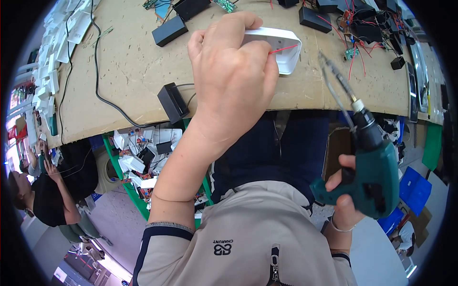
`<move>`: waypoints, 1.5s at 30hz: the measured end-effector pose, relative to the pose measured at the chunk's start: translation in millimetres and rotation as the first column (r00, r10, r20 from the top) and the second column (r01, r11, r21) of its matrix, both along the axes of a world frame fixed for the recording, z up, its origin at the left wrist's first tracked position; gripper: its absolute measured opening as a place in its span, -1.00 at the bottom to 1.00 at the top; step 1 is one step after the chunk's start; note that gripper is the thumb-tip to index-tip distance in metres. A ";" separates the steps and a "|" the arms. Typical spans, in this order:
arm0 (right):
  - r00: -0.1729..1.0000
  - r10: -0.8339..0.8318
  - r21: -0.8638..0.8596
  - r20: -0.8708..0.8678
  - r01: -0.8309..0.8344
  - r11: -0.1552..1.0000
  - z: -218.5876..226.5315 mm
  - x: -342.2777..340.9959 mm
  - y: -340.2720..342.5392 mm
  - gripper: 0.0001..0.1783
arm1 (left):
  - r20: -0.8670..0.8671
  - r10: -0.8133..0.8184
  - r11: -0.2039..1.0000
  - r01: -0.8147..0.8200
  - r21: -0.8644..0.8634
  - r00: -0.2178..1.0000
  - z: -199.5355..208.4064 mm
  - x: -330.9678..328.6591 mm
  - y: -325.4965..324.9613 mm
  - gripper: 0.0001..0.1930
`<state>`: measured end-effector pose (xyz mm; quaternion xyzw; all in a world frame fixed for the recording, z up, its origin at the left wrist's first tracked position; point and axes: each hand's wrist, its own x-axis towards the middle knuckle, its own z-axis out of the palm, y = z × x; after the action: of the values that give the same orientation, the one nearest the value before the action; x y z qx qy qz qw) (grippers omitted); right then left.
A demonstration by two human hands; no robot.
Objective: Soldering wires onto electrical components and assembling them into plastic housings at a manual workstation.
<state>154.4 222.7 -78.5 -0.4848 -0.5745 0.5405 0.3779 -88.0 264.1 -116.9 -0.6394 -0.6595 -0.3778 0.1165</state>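
My left hand (pixel 234 78) is closed on a white plastic housing (pixel 289 63), held above the worktable with its open side partly showing. A thin red wire (pixel 284 49) sticks out from beside my fingers across the housing; its other end is hidden. In my right hand (pixel 347 207) is a green soldering gun (pixel 377 164), gripped by its handle. Its long metal tip (pixel 334 69) points up and away, to the right of the housing and apart from it. A thin tube runs beside the tip. Below my left wrist, a black box (pixel 173 102) stands at the table's near edge.
Black boxes (pixel 170 31) and a green circuit board (pixel 225 5) lie at the far side. A tangle of red wires and black parts (pixel 365 33) covers the far right. White housings (pixel 47 71) pile up at left. A green bin (pixel 125 186) of parts stands below. Another person (pixel 52 200) sits at left.
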 end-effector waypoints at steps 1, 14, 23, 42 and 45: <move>1.000 0.008 -0.053 0.026 -0.007 0.999 0.9 1.2 -5.0 -0.21 | 0.000 -0.001 1.000 0.001 -0.002 1.000 -0.4 -0.7 0.2 -0.91; 0.678 -0.049 -0.233 -0.733 -0.183 0.955 -35.0 -67.9 24.1 -0.23 | 0.065 -0.296 0.922 0.267 0.280 0.953 -8.5 -17.7 26.2 -0.94; 0.586 -0.072 -0.197 -0.807 -0.153 0.968 -49.9 -94.8 54.6 -0.34 | 0.159 -0.037 0.988 0.059 -0.140 0.987 28.8 2.1 0.2 -0.94; 0.973 -0.012 -0.050 -0.231 0.000 0.999 -25.7 -16.6 -24.2 -0.27 | 0.080 0.028 0.989 -0.016 -0.144 0.996 25.6 9.1 7.6 -0.96; 0.979 0.011 -0.091 -0.204 -0.030 0.995 -25.2 -20.9 -25.6 -0.30 | 0.054 0.030 0.991 -0.023 -0.129 0.998 24.3 9.6 7.2 -0.95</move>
<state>133.5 197.2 -103.7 -0.4382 -0.5120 0.6174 0.4058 -78.4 271.3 -92.5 -0.6260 -0.6937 -0.3508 0.0618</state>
